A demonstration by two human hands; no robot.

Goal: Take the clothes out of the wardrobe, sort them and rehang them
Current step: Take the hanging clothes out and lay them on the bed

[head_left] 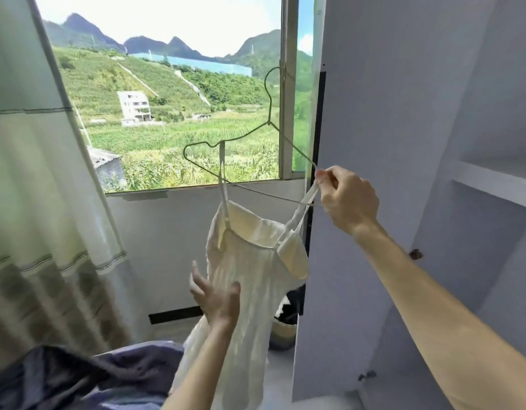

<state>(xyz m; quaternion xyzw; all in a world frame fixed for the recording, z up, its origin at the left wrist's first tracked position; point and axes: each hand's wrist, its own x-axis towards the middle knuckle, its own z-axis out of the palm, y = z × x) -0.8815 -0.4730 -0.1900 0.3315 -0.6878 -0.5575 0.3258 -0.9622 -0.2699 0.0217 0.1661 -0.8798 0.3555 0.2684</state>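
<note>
Unhanging the dress [256,261], seemingly
Right fingers [327,176] pinched a strap [304,202], left fingers [197,275] lay spread; other strap [224,184] probably next

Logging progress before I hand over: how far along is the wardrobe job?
Done: the white slip dress is out of the wardrobe, one strap over the wire hanger. In hand: the right hand pinches the other strap at the hanger's end; the open left hand is by the fabric. Left: hanging it back inside.
</note>
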